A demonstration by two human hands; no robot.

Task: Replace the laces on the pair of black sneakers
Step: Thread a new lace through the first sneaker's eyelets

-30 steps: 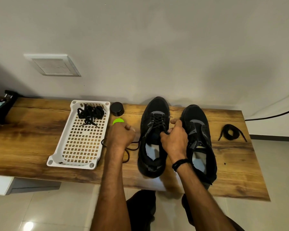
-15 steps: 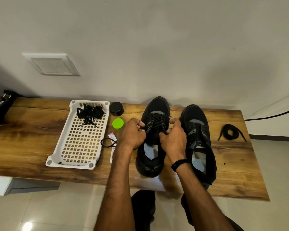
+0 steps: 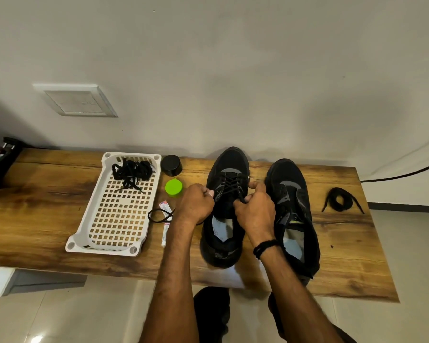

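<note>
Two black sneakers stand on the wooden bench (image 3: 47,199), toes to the wall. The left sneaker (image 3: 227,169) has a black lace crossed through its upper eyelets. My left hand (image 3: 196,204) pinches the lace at that shoe's left side. My right hand (image 3: 254,209) pinches the lace at its right side, fingers curled. The lace's loose tail (image 3: 159,215) loops on the bench left of my left wrist. The right sneaker (image 3: 290,194) shows no lace. One coiled black lace (image 3: 338,200) lies right of the shoes.
A white perforated tray (image 3: 117,219) at the left holds a bundle of black laces (image 3: 131,172). Between tray and shoes sit a black round cap (image 3: 171,165), a green lid (image 3: 174,187) and a small tube (image 3: 166,219). A dark object (image 3: 0,157) stands at the bench's far left.
My left hand moved right from beside the green lid to the left sneaker's lace, uncovering the lid and the tube. My right hand stayed at the lace.
</note>
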